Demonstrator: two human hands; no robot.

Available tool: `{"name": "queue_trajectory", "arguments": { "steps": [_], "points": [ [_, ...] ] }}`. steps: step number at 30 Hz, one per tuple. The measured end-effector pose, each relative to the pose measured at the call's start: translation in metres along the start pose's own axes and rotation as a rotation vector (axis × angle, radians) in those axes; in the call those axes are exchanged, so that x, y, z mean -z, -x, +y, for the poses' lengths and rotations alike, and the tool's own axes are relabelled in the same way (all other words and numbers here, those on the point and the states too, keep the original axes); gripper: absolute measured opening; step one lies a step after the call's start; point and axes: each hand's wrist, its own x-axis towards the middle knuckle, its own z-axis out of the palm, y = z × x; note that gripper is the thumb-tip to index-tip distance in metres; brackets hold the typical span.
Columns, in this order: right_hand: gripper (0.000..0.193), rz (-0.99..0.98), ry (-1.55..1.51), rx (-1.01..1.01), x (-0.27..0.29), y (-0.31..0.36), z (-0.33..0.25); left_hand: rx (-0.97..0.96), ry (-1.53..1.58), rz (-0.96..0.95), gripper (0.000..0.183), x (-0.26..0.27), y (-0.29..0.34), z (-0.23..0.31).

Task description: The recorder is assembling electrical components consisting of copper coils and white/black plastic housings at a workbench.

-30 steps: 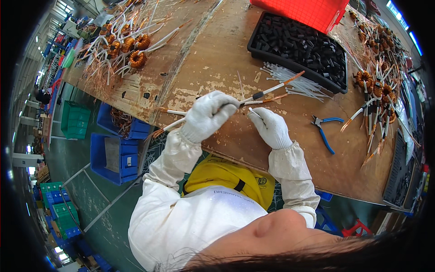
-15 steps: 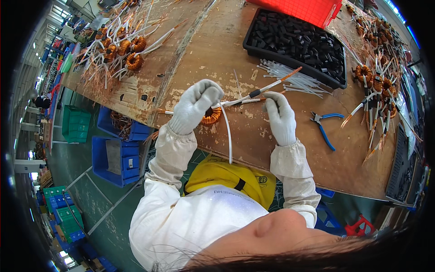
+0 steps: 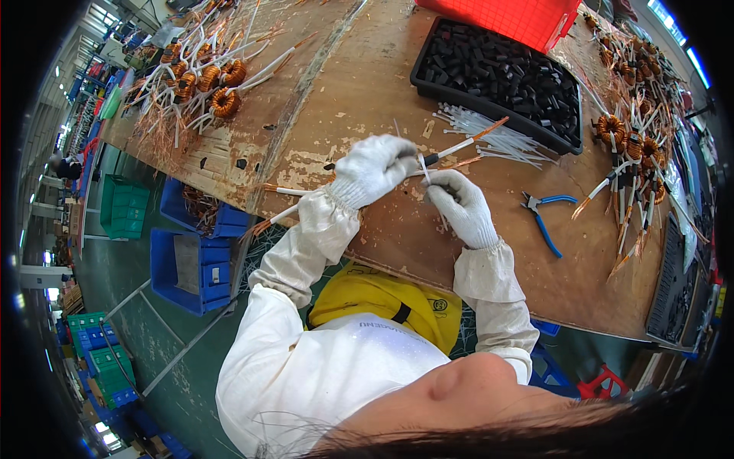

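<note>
Both my hands wear white gloves and meet over the wire leads of a copper-wound coil, whose ring is hidden behind my left hand. My left hand [image 3: 378, 170] is closed, its fingertips at the upper end of a white cable tie [image 3: 426, 171]. The tie crosses the white leads beside a black sleeve [image 3: 431, 159]. Closed too, my right hand [image 3: 463, 205] pinches the tie lower down, with its thin tail below the fingers. Frayed copper lead ends [image 3: 489, 128] stick out beyond the hands. Other lead ends [image 3: 264, 226] reach past my left sleeve to the table edge.
A black tray [image 3: 497, 84] of short black sleeves stands far right of centre, loose cable ties [image 3: 493, 134] before it. Blue-handled cutters [image 3: 544, 218] lie right. Coils pile up left [image 3: 210, 80] and right [image 3: 631, 141]. Blue bins [image 3: 191, 271] stand below the table's left edge.
My left hand has moved right along the leads, now covering the coil. The cable tie that hung from it now lies across the leads, and my right hand has come inward to grip it.
</note>
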Motion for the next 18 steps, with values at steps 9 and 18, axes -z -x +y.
{"name": "queue_trajectory", "arguments": {
  "steps": [9, 18],
  "points": [
    [0.026, -0.060, 0.307, -0.196, 0.003, 0.000, -0.012, 0.124, 0.153, -0.123, 0.025, 0.000, 0.008, -0.001],
    [0.024, 0.115, 0.374, -0.029, 0.003, -0.004, 0.005, 0.085, 0.400, 0.174, 0.024, -0.018, 0.008, -0.009]
  ]
}}
